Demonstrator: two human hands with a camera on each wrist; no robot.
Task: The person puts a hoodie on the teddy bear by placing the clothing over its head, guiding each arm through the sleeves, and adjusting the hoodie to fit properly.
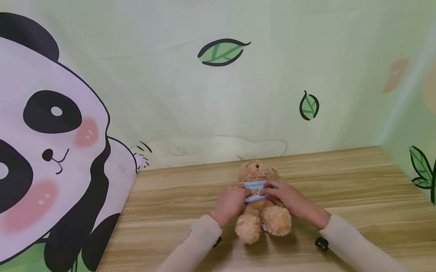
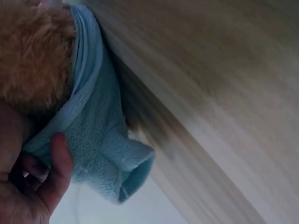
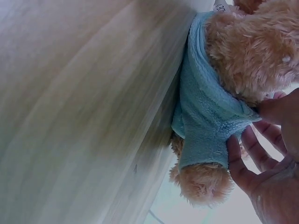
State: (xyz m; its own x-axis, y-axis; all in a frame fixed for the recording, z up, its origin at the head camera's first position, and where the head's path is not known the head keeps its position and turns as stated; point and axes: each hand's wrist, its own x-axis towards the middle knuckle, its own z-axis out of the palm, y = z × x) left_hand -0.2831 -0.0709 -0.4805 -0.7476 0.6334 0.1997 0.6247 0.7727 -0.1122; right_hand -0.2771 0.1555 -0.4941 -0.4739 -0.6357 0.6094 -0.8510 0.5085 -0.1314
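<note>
A light-brown teddy bear (image 1: 257, 172) lies on its back on the wooden table, legs toward me. It wears a light-blue shirt (image 1: 255, 188) with a small bear picture on the chest. My left hand (image 1: 230, 202) grips the shirt at its left side; in the left wrist view the sleeve (image 2: 121, 168) hangs with a hollow opening, no paw showing. On the other side, my right hand (image 1: 291, 200) pinches the shirt's hem between thumb and fingers. There, a furry paw (image 3: 205, 184) sticks out of the sleeve. Some fingertips are hidden behind cloth.
The wooden table (image 1: 177, 205) meets a pale green printed backdrop (image 1: 166, 93) behind the bear. A large panda print (image 1: 71, 157) fills the left side. A white tag (image 3: 221, 6) shows at the bear's lower body.
</note>
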